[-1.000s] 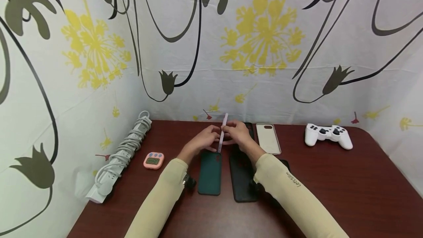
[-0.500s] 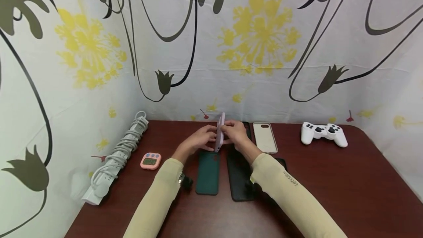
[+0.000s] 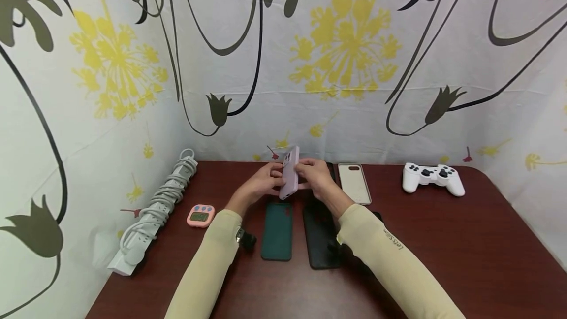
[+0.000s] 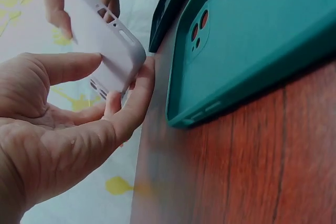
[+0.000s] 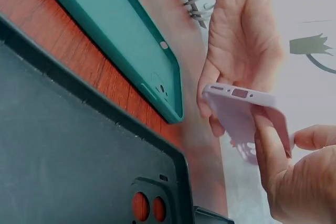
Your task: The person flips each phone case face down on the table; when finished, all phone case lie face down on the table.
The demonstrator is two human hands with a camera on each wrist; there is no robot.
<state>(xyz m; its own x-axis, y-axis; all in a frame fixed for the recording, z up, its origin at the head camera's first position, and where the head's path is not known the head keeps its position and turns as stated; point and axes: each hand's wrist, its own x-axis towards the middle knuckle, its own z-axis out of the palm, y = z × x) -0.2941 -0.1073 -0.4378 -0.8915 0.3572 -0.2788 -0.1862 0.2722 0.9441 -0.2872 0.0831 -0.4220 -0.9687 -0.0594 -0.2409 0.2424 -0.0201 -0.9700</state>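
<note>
A lilac phone case (image 3: 290, 174) is held up between both hands above the far part of the table, tilted, with its camera corner at the top. My left hand (image 3: 260, 184) pinches its left side; in the left wrist view the thumb lies on the back of the case (image 4: 113, 56) and fingers curl beneath. My right hand (image 3: 315, 176) grips the other side; in the right wrist view a finger reaches inside the case (image 5: 226, 109). Below the hands lies a dark green phone case (image 3: 277, 233). Beside it, partly under the right forearm, is a black case (image 3: 322, 242).
A cream phone case (image 3: 355, 183) lies right of the right hand, partly beside another dark case behind it. A white game controller (image 3: 433, 179) sits far right. On the left are a pink timer (image 3: 201, 216) and a power strip wrapped in cord (image 3: 155, 213). A patterned cloth stands behind.
The lilac case has turned from edge-on so that its back faces the head camera more, and has shifted slightly left. Both hands stay on it; the other cases lie as before.
</note>
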